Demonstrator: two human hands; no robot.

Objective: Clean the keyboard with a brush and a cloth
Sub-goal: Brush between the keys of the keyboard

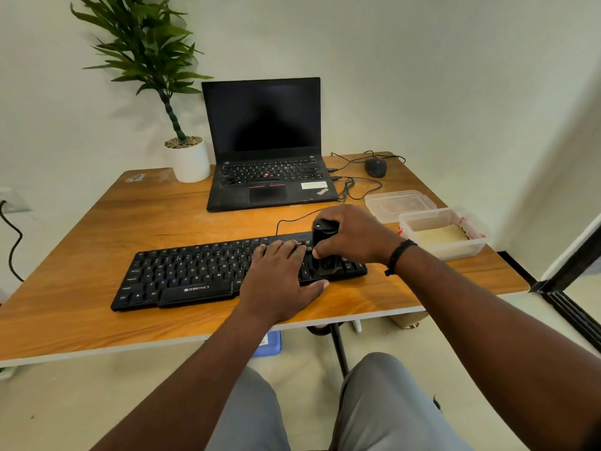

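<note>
A black full-size wired keyboard (201, 271) is lying along the near part of the orange-brown wooden counter (97, 236), its cable running off its far edge toward the laptop. The left hand (279, 275) is resting flat on the keyboard's right-of-centre keys, its fingers (286, 247) lying straight and spread, gripping nothing, the thumb reaching past the near edge onto the counter. The right hand (353, 234), with a dark braided band at the wrist, is gripping a black stubby-handled brush (325, 245) with its fingers curled round the handle; the brush is standing upright with its dark bristles pressing onto the keys at the keyboard's right end, just right of the left hand.

To the right, near the counter's right edge, a clear plastic rectangular container (445, 232) is holding a pale yellow folded cloth (439, 237), and a clear plastic lid (398, 205) is lying just beyond it. Farther back, an open black laptop (263, 148) with a dark screen is sitting at the counter's centre, a black wired mouse (376, 167) is lying to its right, and a green leafy plant in a white round pot (188, 159) is standing to its left against the pale wall.
</note>
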